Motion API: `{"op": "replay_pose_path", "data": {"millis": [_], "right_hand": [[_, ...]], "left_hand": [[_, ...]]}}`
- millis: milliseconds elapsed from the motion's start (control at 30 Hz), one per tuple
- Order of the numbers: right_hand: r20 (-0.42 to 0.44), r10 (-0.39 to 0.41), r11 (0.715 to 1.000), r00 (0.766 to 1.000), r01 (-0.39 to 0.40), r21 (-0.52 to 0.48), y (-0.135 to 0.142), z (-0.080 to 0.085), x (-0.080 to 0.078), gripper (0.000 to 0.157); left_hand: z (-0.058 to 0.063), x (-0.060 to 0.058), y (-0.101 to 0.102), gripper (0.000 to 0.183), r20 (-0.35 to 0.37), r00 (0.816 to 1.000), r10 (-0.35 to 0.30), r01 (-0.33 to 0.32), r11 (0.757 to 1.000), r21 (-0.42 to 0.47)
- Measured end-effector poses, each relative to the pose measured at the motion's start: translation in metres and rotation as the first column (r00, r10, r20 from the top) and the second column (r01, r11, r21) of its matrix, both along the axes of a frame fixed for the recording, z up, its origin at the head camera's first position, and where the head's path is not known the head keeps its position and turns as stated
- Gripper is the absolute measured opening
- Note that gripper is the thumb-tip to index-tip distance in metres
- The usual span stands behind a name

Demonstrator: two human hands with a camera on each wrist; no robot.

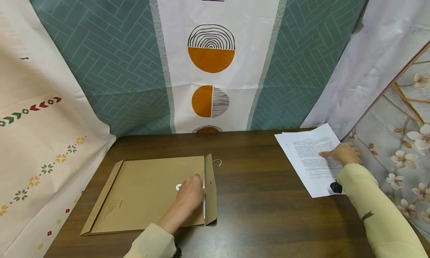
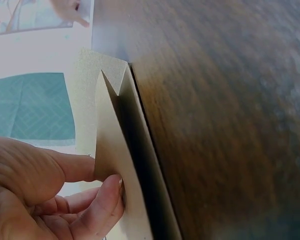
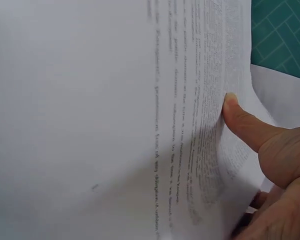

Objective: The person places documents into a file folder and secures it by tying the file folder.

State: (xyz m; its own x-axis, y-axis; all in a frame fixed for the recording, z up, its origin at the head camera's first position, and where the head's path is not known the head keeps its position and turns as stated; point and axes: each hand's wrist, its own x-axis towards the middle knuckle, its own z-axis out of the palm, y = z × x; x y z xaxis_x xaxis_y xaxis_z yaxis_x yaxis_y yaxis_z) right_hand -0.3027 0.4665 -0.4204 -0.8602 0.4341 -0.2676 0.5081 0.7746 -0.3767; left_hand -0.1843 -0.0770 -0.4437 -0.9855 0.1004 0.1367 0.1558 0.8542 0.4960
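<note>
The patterned curtain (image 1: 211, 60) fills 12 o'clock in the head view, teal panels flanking a white strip with orange circles. Below it spreads the dark wooden counter (image 1: 248, 198).

Between 7 and 8 o'clock on the counter lies the brown envelope (image 1: 147, 191), its folded flap (image 1: 210, 191) at its 3 o'clock edge. The head view alone gives its whole outline, with red print (image 1: 113, 208) towards its 8 o'clock corner. The left wrist view adds what is hard to see from above: the front panel lifted away, a dark gap standing behind it.

The printed sheets (image 1: 305, 157) sit between 3 and 4 o'clock. From the head they look fairly flat; the right wrist view shows the top page bowed, another sheet's edge showing at 2 o'clock.

The left hand (image 1: 191, 192), between 6 and 7 o'clock, hides its fingertips from the head camera; its wrist camera reveals the grip pinching the envelope's panel between thumb and fingers. The right hand (image 1: 346, 153), just past 3 o'clock, has its grip on the sheets, thumb on the printed face; its wrist camera shows the other fingers curled lower, partly hidden.

Smallest are the white button (image 1: 178, 187), at the left hand's 10 o'clock, and the thin string (image 1: 219, 161) by the flap's top.
</note>
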Motion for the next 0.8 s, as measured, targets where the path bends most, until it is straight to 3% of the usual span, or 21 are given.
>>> {"op": "replay_pose_path", "data": {"millis": [333,567,800], "right_hand": [[-0.101,-0.031,0.997,0.994,0.037,0.064,-0.009,-0.007,0.000,0.110],[-0.113,0.020,0.989,0.993,-0.004,0.145,-0.009,-0.011,0.001,0.097],[-0.110,0.062,0.993,0.992,-0.049,0.110,-0.002,-0.006,0.011,0.079]], "left_hand": [[0.000,0.000,0.000,0.021,-0.004,1.000,-0.002,0.002,1.000,0.006],[0.000,0.001,0.001,0.020,0.001,1.000,-0.003,0.003,1.000,0.002],[-0.001,0.001,0.001,0.019,-0.013,1.000,-0.005,0.004,1.000,-0.003]]}}
